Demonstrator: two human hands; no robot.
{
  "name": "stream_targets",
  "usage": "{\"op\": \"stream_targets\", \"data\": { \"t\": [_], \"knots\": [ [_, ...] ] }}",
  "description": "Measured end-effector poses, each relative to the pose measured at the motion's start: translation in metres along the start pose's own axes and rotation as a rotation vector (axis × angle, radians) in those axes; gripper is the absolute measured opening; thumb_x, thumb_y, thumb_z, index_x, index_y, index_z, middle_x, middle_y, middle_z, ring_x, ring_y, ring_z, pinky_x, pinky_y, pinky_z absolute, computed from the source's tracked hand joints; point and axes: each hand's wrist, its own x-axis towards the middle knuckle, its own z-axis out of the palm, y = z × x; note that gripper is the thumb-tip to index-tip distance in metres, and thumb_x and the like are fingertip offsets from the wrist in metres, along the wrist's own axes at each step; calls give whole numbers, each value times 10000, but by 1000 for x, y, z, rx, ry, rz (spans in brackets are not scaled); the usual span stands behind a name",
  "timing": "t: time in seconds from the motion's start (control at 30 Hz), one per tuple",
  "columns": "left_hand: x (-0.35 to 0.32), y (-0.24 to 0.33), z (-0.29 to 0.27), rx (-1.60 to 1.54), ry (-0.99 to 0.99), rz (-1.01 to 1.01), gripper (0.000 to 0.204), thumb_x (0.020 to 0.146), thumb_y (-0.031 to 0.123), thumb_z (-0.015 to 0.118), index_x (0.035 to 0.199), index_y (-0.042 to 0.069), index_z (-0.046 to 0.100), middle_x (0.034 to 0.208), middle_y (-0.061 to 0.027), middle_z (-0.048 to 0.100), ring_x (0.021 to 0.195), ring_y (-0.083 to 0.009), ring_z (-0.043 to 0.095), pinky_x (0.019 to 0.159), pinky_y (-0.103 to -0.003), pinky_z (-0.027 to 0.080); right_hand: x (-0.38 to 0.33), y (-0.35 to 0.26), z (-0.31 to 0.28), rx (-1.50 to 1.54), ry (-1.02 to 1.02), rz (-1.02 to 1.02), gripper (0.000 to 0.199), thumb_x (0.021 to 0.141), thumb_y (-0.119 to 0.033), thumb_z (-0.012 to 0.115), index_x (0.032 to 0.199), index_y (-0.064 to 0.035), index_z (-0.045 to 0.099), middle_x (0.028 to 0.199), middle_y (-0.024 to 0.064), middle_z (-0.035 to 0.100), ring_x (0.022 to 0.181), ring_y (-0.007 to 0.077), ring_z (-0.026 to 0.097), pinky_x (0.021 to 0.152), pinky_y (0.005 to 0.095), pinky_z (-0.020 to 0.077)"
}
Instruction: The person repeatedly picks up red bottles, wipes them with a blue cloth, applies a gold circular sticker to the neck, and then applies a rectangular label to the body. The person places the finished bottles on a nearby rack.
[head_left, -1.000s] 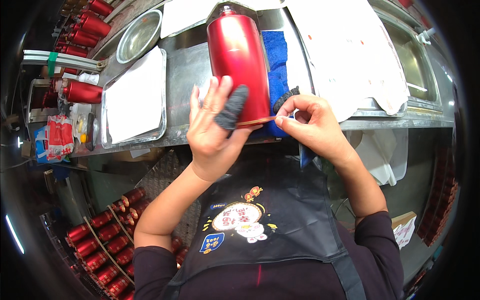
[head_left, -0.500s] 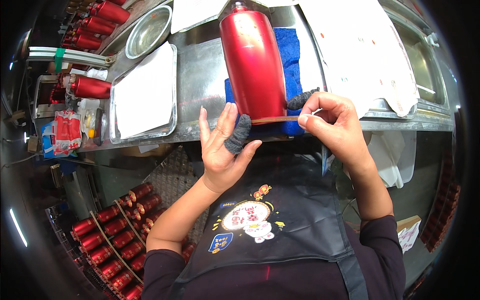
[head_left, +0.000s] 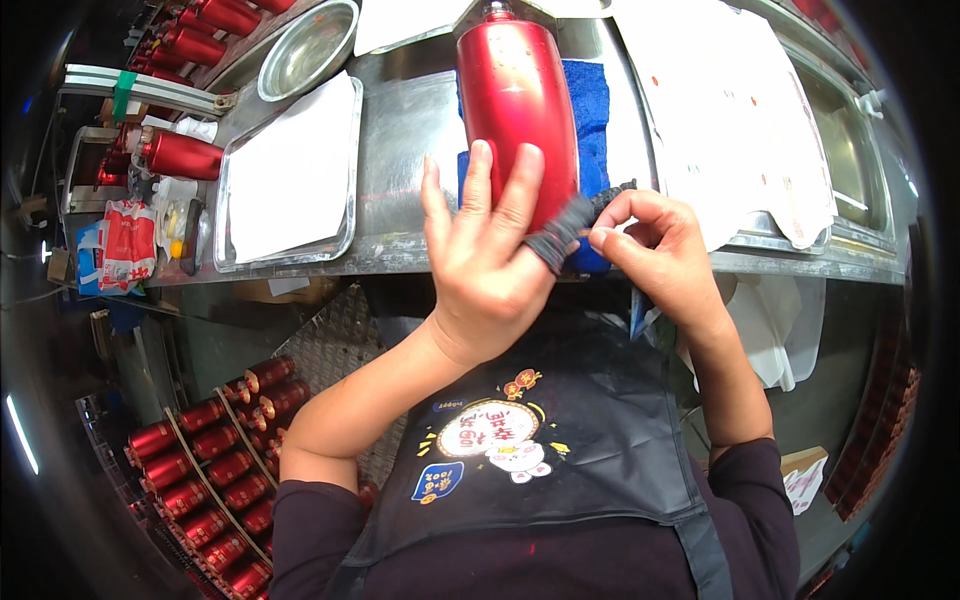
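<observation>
A large glossy red bottle [head_left: 515,100] lies on its side on a blue cloth [head_left: 591,115], its neck pointing away from me and its base toward me. My left hand [head_left: 485,270] rests on the bottle's near end with the fingers spread. A dark knitted sleeve [head_left: 560,235] covers its index finger, which reaches the bottle's right edge. Just right of the base, my right hand [head_left: 655,245] is closed in a pinch. Between its thumb and finger is a thin gold strip, mostly hidden behind my left index finger. Another dark knitted sleeve shows beside the right hand.
To the left, a metal tray [head_left: 352,205] holds white sheets, with a round metal bowl [head_left: 308,50] beyond it. White sheeting [head_left: 740,120] covers the worktop at right, beside a sink [head_left: 850,130]. Red bottles [head_left: 205,470] stand in racks at lower left.
My left hand has moved right and up from beside the base onto the bottle, its index finger now over the strip. My right hand keeps its pinch close to the same spot.
</observation>
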Motion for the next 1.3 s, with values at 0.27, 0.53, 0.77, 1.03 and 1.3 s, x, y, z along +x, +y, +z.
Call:
{"op": "stream_targets", "data": {
  "t": [0.27,0.53,0.77,1.03,1.3],
  "knots": [
    [-28,-15,-10,-301,84,-269,602,692,182,891,1224,-8,684,1429,-247,544,1298,-409,556,1099,-629,334,-3,-8,2,-1,-3,-25,115,880,-91,728,823,-27,651,740,-74,574,619,-28,448,541,167,322],
    [-53,-15,-15,-191,-33,-183,458,738,153,861,1150,10,720,1447,-230,535,1312,-408,545,1129,-661,249,-5,-10,1,57,10,-4,107,871,-76,714,815,-23,639,734,-59,579,640,-13,479,563,165,349],
    [-27,-4,-15,-67,-16,-81,348,730,109,827,1071,117,762,1451,-208,541,1281,-445,559,1105,-699,236,-1,-1,-1,66,8,-29,97,879,-67,700,821,-18,641,735,-58,579,650,-14,486,565,165,357],
    [-3,-3,-4,-116,57,-176,502,698,110,847,1184,71,729,1403,-215,581,1279,-432,564,1090,-640,327,5,0,8,5,3,-21,99,883,-87,722,835,-24,662,749,-73,577,639,-24,449,555,167,331],
    [-39,-13,-11,-353,54,-358,577,740,108,867,1259,-31,656,1388,-241,583,1282,-383,579,1127,-589,329,-1,-9,11,12,-12,-39,142,874,-108,731,803,-8,660,742,-58,571,622,-21,439,538,177,318]
  ]
}}
